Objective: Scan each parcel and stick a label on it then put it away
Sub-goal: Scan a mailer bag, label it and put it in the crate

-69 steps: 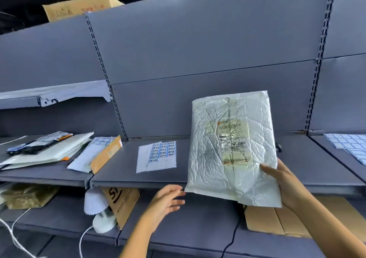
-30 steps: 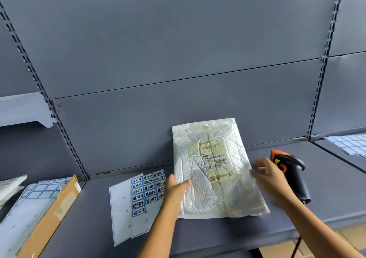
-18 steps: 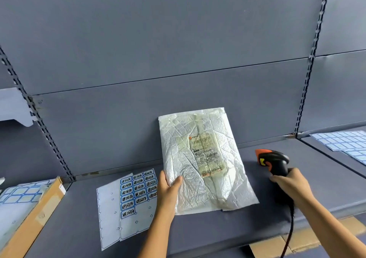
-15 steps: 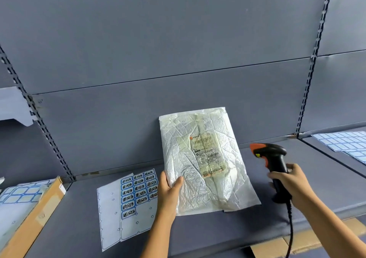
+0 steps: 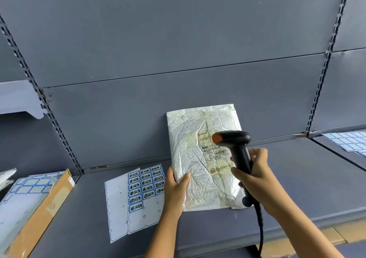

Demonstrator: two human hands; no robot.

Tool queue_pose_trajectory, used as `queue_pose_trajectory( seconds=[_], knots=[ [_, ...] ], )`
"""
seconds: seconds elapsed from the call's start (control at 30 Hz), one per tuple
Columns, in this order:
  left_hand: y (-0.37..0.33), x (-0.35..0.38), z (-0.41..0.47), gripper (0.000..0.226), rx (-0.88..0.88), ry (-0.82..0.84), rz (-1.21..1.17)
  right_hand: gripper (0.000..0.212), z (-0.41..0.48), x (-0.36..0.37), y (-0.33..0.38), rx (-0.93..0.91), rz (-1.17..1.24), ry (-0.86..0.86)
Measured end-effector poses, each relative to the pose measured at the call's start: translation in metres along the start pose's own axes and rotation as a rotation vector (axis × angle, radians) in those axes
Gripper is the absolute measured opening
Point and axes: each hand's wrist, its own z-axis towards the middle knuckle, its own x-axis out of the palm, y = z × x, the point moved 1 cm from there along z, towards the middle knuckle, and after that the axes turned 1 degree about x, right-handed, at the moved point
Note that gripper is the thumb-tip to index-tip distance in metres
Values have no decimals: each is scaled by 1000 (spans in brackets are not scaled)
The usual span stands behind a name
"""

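A white crinkled bubble-mailer parcel [image 5: 194, 158] lies on the grey shelf [image 5: 297, 188], its far end leaning against the back panel, shipping label facing up. My left hand [image 5: 175, 188] grips its lower left edge, thumb on top. My right hand [image 5: 257, 176] holds the handle of a black barcode scanner [image 5: 235, 145] with an orange tip. The scanner head hovers over the parcel's printed label [image 5: 214, 155] and hides part of it. Just left of the parcel lies a sheet of blue-bordered stickers [image 5: 145, 186].
A brown cardboard envelope with another sticker sheet on it [image 5: 33, 204] lies at the left shelf edge. More blue sticker sheets [image 5: 348, 143] lie on the neighbouring shelf at the right. The scanner's black cable [image 5: 260, 228] hangs over the shelf's front edge. A cardboard piece [image 5: 346, 232] shows below.
The parcel went down onto the shelf, held by my left hand. My right hand picked up the scanner from the shelf and brought it left, over the parcel's label.
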Motion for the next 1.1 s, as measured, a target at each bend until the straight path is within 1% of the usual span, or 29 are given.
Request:
queue_pose_trajectory(
  seconds=[0.2, 0.3, 0.43, 0.5, 0.57, 0.67, 0.7, 0.73, 0.77, 0.83, 0.9, 1.0, 1.1],
  knots=[
    [1, 0, 1, 31, 18, -14, 17, 29, 2, -1, 4, -50, -89, -14],
    [4, 0, 3, 29, 32, -12, 6, 29, 1, -3, 5, -50, -87, -13],
    [6, -1, 3, 34, 36, 0, -7, 31, -3, -4, 5, -39, -62, -26],
    [8, -1, 4, 35, 31, 10, -12, 32, -3, -7, 2, -39, -24, -58],
    [7, -1, 4, 45, 28, 7, -11, 32, 3, -15, -3, -20, 38, -145],
    [6, 1, 3, 70, 16, -10, -21, 30, 26, -41, -27, 70, 172, -316],
    [6, 1, 3, 73, 10, -17, -26, 24, 34, -53, -37, 102, 205, -355],
    [7, 1, 3, 74, 6, -16, -33, 14, 42, -66, -48, 144, 227, -370],
    [9, 0, 4, 74, 2, -18, -34, 3, 48, -78, -58, 202, 262, -367],
    [7, 1, 4, 74, -2, -24, -38, 8, 56, -95, -78, 337, 364, -340],
    [6, 1, 5, 76, 11, -22, -55, 8, 59, -105, -93, 413, 400, -320],
    [10, 2, 6, 75, 29, -11, -43, 8, 61, -108, -106, 455, 356, -288],
    [10, 1, 5, 73, 35, -5, -22, 9, 63, -104, -108, 457, 344, -272]
  ],
)
